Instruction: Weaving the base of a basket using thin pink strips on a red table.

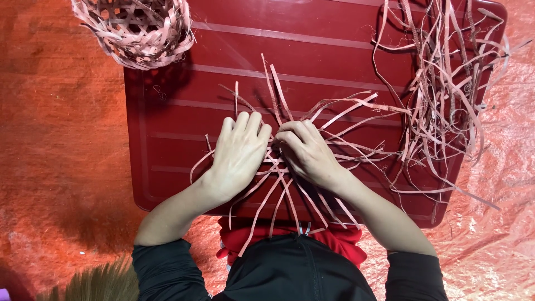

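Several thin pale strips [278, 184] cross each other in a flat woven start on a dark red board [167, 167]. My left hand [238, 151] lies flat on the crossing, fingers together, pressing the strips down. Just to its right, my right hand [305, 151] curls its fingers around one strip at the centre of the weave. Loose strip ends fan out from under both hands toward me and to the right. The weave's centre is hidden beneath my hands.
A small woven basket [138, 29] stands at the board's far left corner. A tangled heap of loose strips [446, 95] lies on the board's right side. Orange sheeting [61, 139] covers the ground around. A broom-like tuft [106, 281] shows at the lower left.
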